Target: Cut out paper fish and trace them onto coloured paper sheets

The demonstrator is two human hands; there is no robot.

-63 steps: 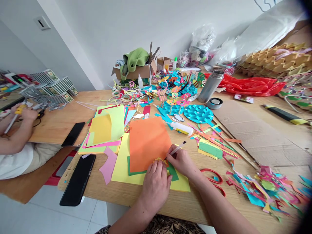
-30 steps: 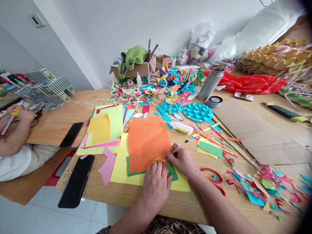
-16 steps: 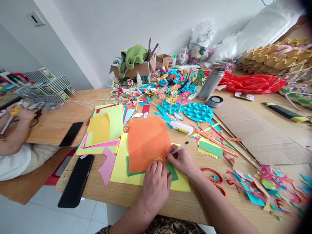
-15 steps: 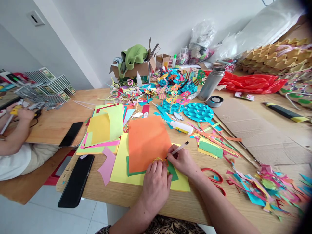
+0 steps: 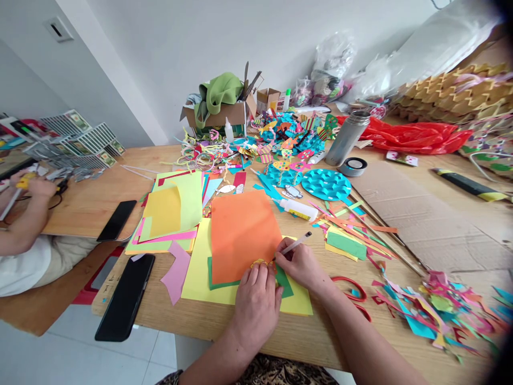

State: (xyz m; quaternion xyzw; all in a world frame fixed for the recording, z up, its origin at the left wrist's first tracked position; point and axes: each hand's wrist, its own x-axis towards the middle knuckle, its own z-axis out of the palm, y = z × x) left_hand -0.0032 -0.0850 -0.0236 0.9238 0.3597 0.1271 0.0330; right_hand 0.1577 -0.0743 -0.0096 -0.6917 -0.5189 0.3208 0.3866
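An orange sheet [image 5: 244,230] lies over a green sheet [image 5: 286,283] and a yellow sheet [image 5: 196,278] in front of me. My left hand [image 5: 258,302] rests flat with its fingers on a small yellow cutout [image 5: 258,262] at the orange sheet's lower right corner. Just right of it, my right hand [image 5: 296,264] pinches a white pen [image 5: 296,242], its tip down beside the cutout. The pen's tip is partly hidden by the fingers. Red-handled scissors [image 5: 352,283] lie partly under my right forearm.
Colored paper [image 5: 172,208] and two black phones [image 5: 125,299] are at left. A glue bottle [image 5: 298,209], a steel flask [image 5: 348,138], cardboard [image 5: 425,214], a cutter [image 5: 468,184] and paper scraps [image 5: 433,310] lie beyond and right. Another person's hands [image 5: 36,187] work at far left.
The pen has shifted very slightly in my right hand. My left hand has stayed in place on the paper.
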